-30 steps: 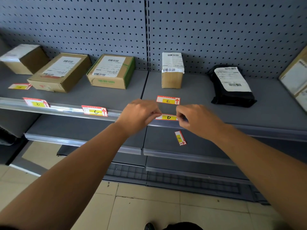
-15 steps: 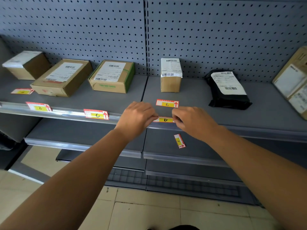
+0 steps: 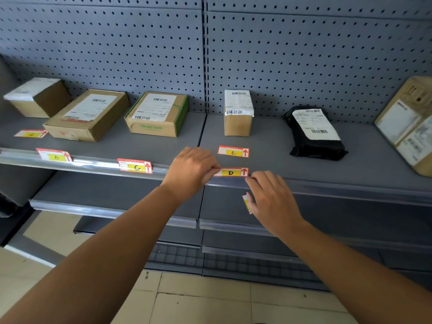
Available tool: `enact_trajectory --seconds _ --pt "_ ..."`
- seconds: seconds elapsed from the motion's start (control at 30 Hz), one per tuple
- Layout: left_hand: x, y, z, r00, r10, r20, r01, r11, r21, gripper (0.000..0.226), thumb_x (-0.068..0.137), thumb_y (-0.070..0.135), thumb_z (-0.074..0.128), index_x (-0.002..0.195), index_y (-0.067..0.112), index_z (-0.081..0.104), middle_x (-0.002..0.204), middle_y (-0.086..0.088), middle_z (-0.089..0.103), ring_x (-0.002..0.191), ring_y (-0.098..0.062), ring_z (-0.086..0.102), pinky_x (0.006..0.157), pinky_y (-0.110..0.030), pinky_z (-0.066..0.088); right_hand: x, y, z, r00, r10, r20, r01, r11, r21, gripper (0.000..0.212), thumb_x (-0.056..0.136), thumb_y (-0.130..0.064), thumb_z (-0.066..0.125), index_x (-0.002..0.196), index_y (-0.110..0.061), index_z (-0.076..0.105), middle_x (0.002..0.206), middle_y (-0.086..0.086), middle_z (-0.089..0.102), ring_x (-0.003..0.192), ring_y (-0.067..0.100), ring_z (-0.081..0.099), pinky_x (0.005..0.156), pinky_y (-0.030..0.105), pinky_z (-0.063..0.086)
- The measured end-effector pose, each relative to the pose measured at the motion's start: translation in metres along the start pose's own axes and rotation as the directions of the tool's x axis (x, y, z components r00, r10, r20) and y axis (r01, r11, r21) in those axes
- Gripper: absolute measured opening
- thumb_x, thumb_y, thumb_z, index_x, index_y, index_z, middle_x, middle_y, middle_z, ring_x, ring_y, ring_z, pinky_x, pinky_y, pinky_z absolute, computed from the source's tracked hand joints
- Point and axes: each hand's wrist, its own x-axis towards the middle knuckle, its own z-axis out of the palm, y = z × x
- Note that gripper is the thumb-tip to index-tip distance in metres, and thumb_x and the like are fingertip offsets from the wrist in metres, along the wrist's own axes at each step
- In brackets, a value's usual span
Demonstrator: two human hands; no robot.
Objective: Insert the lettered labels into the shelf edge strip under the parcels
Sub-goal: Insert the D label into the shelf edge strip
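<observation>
The D label (image 3: 231,172) sits at the shelf edge strip (image 3: 327,187), below the small upright parcel (image 3: 238,112). My left hand (image 3: 191,170) pinches its left end. My right hand (image 3: 272,198) hangs just right of and below the label, fingers apart, apart from it. The B label (image 3: 55,155) and the C label (image 3: 135,166) stand in the strip farther left. An E label (image 3: 233,151) lies loose on the shelf behind D. Another label (image 3: 30,133) lies at the far left. One more label (image 3: 246,202) on the lower shelf is mostly hidden by my right hand.
Three cardboard boxes (image 3: 86,114) (image 3: 157,113) (image 3: 38,97) stand on the left shelf half. A black bagged parcel (image 3: 315,134) and a large box (image 3: 409,125) stand at the right. Pegboard backs the shelf. Lower shelves and a tiled floor lie below.
My right hand has let go of the D label's right end and dropped down and to the right. The left hand stays on the label's left end.
</observation>
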Motion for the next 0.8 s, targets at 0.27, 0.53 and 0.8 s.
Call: enact_trajectory --seconds 0.27,0.53,0.8 --pt "0.002 -0.001 -0.002 1.0 -0.002 0.013 0.002 1.0 0.001 0.009 0.094 0.025 0.069 0.089 0.019 0.071 0.085 0.002 0.068 0.078 -0.019 0.061 0.077 -0.036 0.049 0.006 -0.015 -0.006 0.985 0.16 0.056 -0.165 0.981 0.097 0.03 0.088 -0.023 0.069 0.114 -0.009 0.064 0.106 0.008 0.062 0.098 0.023 0.057 0.089 0.038 0.053" --pt "0.002 -0.001 -0.002 1.0 -0.003 0.016 0.003 1.0 0.009 0.008 0.094 0.026 0.069 0.089 0.02 0.07 0.085 0.004 0.067 0.078 -0.018 0.06 0.076 -0.034 0.048 0.009 -0.017 -0.008 0.964 0.243 0.112 -0.266 0.92 0.29 0.042 0.083 -0.015 0.077 0.121 -0.013 0.057 0.096 0.004 0.064 0.091 0.022 0.057 0.084 0.037 0.051" --pt "0.004 -0.001 -0.003 1.0 0.01 0.025 -0.01 1.0 0.012 0.007 0.094 0.026 0.07 0.09 0.021 0.071 0.086 0.005 0.068 0.079 -0.016 0.061 0.078 -0.033 0.048 0.015 -0.011 -0.004 0.964 0.239 0.121 -0.258 0.949 0.182 0.033 0.085 -0.013 0.068 0.115 -0.017 0.055 0.104 0.0 0.054 0.096 0.019 0.047 0.087 0.033 0.046"
